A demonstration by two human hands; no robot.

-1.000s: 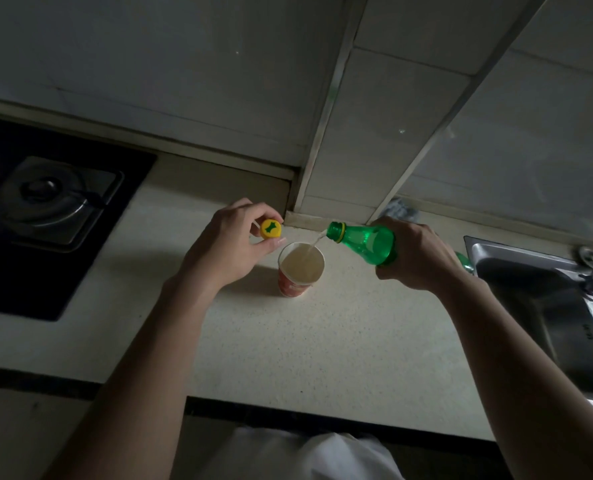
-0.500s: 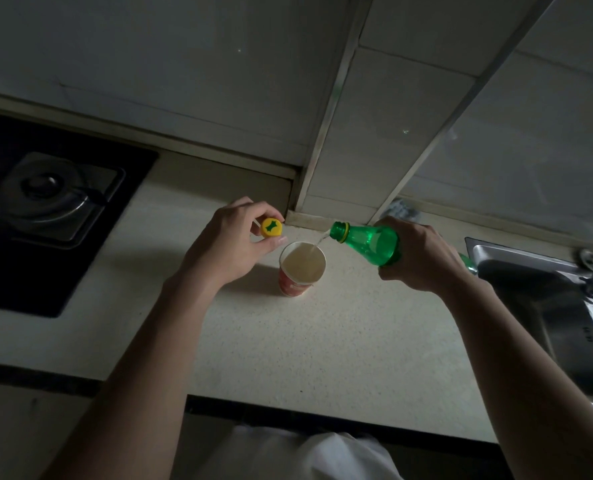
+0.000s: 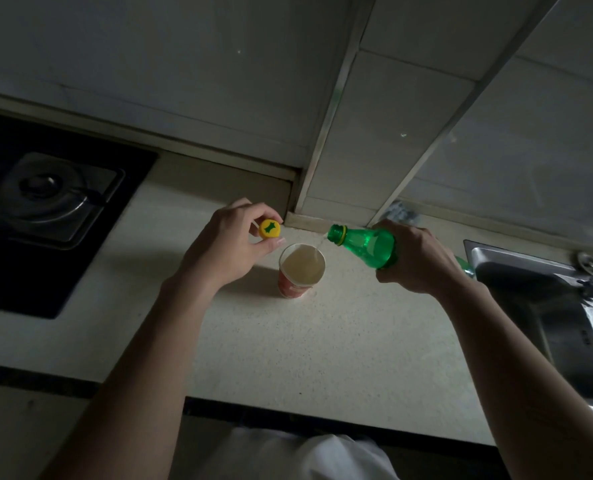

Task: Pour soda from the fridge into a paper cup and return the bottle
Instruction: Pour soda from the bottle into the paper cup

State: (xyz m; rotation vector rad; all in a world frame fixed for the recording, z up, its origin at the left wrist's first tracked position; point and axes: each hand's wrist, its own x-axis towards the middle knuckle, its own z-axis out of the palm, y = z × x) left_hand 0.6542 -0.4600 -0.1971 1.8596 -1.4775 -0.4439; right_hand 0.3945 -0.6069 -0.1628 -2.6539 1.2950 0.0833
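Soda bottle [image 3: 367,245] still pours; paper cup [image 3: 289,289] perhaps fuller.

We see a black hob [image 3: 21,285] with a steel burner [image 3: 40,184] at left, set into a pale speckled counter [image 3: 322,351]. A steel sink [image 3: 544,306] sits at right. We note grey tiles [image 3: 149,81] behind, a crumpled scrap [image 3: 400,212] at the wall base, and white cloth [image 3: 305,459] at bottom.

The person's left hand [image 3: 229,244] and right hand [image 3: 416,258] were bare. The left forearm [image 3: 142,358] and right forearm [image 3: 516,358] were bare too, down to the lower edge of the view. A pale nail showed on the left thumb [image 3: 281,241]. Between the arms, the person wore a white garment [image 3: 308,459] of softly creased cloth.
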